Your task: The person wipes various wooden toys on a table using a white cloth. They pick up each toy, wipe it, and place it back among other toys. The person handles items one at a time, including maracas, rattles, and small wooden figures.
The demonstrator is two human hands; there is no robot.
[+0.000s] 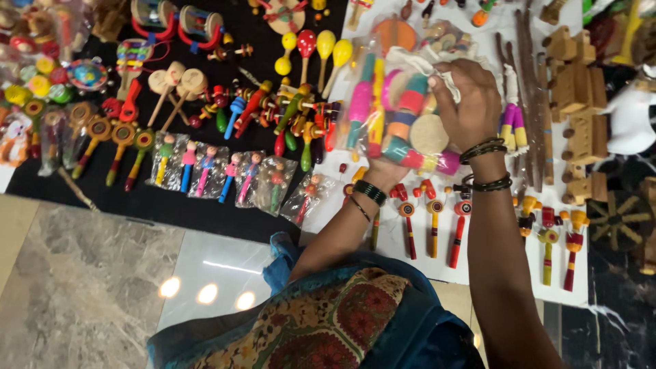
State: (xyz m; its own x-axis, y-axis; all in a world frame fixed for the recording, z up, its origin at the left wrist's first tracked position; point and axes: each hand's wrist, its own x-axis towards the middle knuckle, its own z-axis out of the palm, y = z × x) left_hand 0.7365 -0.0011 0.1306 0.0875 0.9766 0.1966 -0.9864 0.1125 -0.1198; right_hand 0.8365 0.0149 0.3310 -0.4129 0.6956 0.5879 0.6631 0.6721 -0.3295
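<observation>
Clear plastic bag of coloured wooden toys (396, 113) is held up over the white cloth (478, 263); the right hand (468, 102) has its grip pinched shut on the bag's crumpled top edge, the bag hanging left of and below it; the left hand (386, 171) supports the bag from beneath, its fingers hidden, so whether that grip is closed I cannot tell

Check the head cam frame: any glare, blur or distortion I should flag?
Head view: three lamp reflections glare off the polished floor tile; the clear plastic bag of coloured toys held between the right hand and left hand shows sheen; the white toy at the right edge looks overexposed; the frame's edges look soft and slightly bent, and the centre is fairly sharp.
</observation>
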